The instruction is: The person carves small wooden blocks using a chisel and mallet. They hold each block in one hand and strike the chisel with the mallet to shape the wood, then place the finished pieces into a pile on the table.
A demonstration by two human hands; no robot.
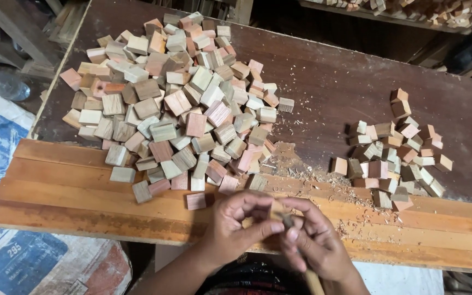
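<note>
My left hand (235, 225) and my right hand (313, 237) meet at the near edge of an orange plank (72, 191). The left hand pinches a small wooden block (276, 210), mostly hidden by the fingers. The right hand grips a thin tool with a wooden handle (312, 281), its dark tip (287, 219) pressed against the block. A big pile of small wooden blocks (176, 104) lies beyond the hands to the left. A smaller pile of blocks (394, 155) lies to the right.
Wood shavings (301, 169) are strewn between the two piles on the dark brown tabletop (345, 82). A printed sack (6, 218) lies on the floor at left. More wood pieces (438, 11) are stacked at the far right.
</note>
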